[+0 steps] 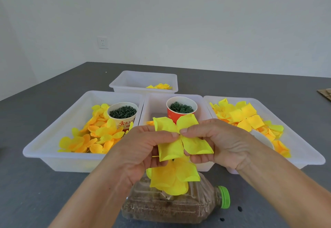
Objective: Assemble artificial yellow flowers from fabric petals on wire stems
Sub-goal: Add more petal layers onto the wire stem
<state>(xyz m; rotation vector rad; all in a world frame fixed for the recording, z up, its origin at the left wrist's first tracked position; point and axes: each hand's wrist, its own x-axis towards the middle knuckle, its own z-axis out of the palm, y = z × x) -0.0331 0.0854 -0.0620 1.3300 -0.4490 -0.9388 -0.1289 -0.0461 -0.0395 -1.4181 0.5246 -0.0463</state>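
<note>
A four-lobed yellow fabric petal piece (172, 149) is held up in the middle of the head view. My left hand (141, 148) and my right hand (220, 143) pinch it together at its centre, thumbs meeting. Below it hangs a stack of rounder yellow petals (172, 179), just over a lying plastic bottle (166, 204). No wire stem can be made out. Two paper cups (123, 113) (180, 108) hold small dark green parts.
Several white trays stand on the grey table: a left tray (44, 148) of yellow-orange petals, a middle tray (154, 102) with the red cup, a right tray (304, 148) of square-lobed petals, a far tray (125, 82) with finished flowers. The bottle has a green cap (224, 197).
</note>
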